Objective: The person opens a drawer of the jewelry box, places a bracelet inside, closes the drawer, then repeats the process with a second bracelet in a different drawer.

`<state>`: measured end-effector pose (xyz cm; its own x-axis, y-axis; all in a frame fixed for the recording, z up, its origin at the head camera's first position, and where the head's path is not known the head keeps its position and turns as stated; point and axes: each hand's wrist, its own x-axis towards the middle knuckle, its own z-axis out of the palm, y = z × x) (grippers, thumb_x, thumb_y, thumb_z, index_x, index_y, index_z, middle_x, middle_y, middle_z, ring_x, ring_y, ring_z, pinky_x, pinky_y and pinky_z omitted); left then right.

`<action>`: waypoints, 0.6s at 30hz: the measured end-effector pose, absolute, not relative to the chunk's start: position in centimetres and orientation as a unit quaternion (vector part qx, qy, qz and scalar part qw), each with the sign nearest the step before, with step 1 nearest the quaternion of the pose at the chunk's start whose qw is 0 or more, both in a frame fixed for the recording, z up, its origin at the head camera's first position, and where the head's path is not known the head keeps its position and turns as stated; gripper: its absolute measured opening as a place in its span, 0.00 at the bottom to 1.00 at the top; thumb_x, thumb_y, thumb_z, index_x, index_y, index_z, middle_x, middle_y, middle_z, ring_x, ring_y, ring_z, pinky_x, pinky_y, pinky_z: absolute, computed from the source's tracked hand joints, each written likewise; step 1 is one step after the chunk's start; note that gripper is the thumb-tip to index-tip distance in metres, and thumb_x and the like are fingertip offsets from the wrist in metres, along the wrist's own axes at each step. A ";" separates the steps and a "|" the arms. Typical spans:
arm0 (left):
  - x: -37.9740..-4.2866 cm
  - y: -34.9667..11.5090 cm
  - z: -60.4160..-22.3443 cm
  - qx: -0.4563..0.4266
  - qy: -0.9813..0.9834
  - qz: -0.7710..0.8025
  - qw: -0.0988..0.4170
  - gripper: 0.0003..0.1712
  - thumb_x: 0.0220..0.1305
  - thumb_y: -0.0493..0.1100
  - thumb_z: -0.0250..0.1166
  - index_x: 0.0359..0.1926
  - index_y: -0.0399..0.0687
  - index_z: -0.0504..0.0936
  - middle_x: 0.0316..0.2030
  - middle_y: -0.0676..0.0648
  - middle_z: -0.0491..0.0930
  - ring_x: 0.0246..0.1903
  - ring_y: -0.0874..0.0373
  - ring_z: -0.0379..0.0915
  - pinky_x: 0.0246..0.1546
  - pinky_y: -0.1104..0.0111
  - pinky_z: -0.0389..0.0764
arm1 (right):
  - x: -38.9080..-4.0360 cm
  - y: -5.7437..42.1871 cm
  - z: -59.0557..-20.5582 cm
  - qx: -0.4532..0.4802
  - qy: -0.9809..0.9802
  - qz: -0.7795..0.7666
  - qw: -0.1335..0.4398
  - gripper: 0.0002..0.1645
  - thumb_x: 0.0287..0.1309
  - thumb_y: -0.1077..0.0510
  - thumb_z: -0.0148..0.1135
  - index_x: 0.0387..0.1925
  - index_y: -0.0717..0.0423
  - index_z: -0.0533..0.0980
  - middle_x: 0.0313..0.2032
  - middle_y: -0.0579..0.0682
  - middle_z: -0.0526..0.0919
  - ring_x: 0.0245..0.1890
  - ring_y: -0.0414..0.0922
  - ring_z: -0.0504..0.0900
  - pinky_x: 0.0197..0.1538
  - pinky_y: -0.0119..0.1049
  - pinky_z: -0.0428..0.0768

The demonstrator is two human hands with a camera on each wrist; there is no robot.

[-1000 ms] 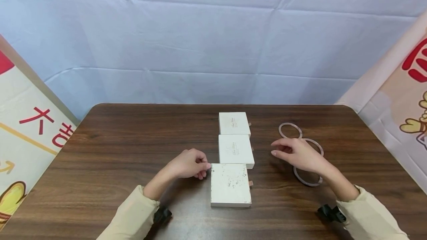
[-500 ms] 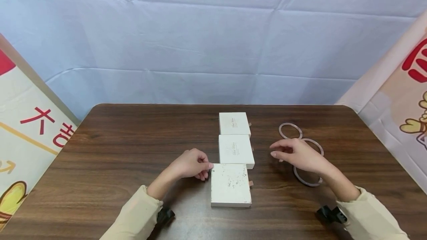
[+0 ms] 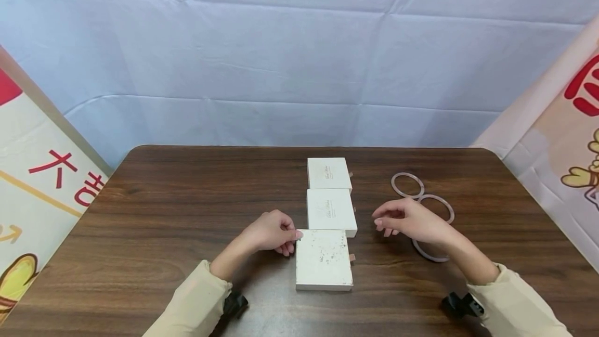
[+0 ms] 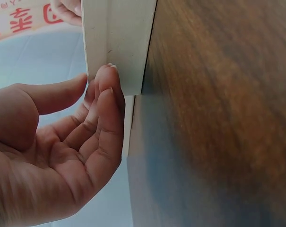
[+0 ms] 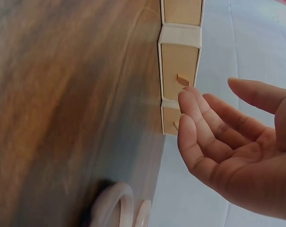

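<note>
While the left hand [image 3: 271, 231] is pinching the speckled box [image 3: 323, 264], the right hand [image 3: 416, 221] is hovering, grip loose.

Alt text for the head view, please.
Left hand at the far left corner of the nearest of three white boxes, lined up on a brown table. Empty right hand hovers to their right, partly hiding one of two rings.

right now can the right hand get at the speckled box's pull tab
Probably yes: the right hand holds nothing, the pull tab sticks out toward that side, and nothing visible intervenes.
</note>
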<state>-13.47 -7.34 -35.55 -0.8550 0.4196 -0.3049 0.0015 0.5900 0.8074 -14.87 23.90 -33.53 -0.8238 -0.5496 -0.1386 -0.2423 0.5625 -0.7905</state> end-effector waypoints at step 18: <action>-13.5 -7.3 -36.0 0.115 0.854 0.445 0.242 0.16 0.61 0.41 0.62 0.19 0.38 0.75 0.14 0.47 0.77 0.16 0.59 0.76 0.21 0.68 0.78 | -14.6 22.0 -34.4 -0.225 0.825 -0.450 0.257 0.13 0.60 0.62 0.56 0.39 0.71 0.75 0.30 0.58 0.81 0.27 0.51 0.81 0.32 0.40 0.80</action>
<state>-13.53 -7.28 -35.96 -0.8564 0.4113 -0.3120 -0.0199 0.5776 0.8161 -14.60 21.98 -34.43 -0.7664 -0.6031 -0.2212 -0.1408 0.4937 -0.8582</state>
